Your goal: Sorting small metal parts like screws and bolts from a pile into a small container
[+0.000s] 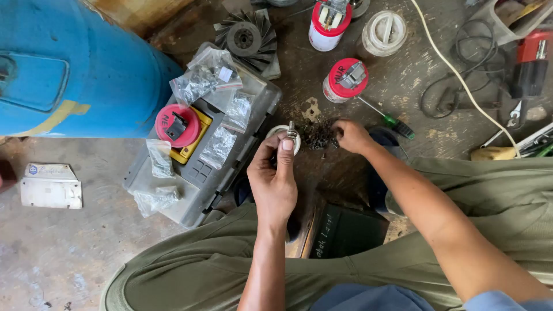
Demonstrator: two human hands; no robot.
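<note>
Down on the workshop floor [57, 253], the left hand [275, 178] has its grip pressed together on a small metal ring part [292, 136], thumb and forefinger pinching it upright just above a round white lid [276, 133]. The right hand [352, 137] rests beside that lid, on the far side from the grey case, fingertips closed into a pile of small dark fasteners [318, 136]; its grip is bunched over them, though what it pinches cannot be told.

Left of the white lid lies a grey plastic case [201, 173] carrying clear bags of parts [219, 147] and a red-capped piece on a yellow insert [177, 124]. Beyond the lid stand two red-topped white jars [344, 80], with a green-handled screwdriver [387, 118] between the nearer jar and the right hand. A black finned wheel [246, 38] sits past the case, and a big blue drum [69, 63] stands further left of it. Olive trouser legs [196, 268] fill the near side.
</note>
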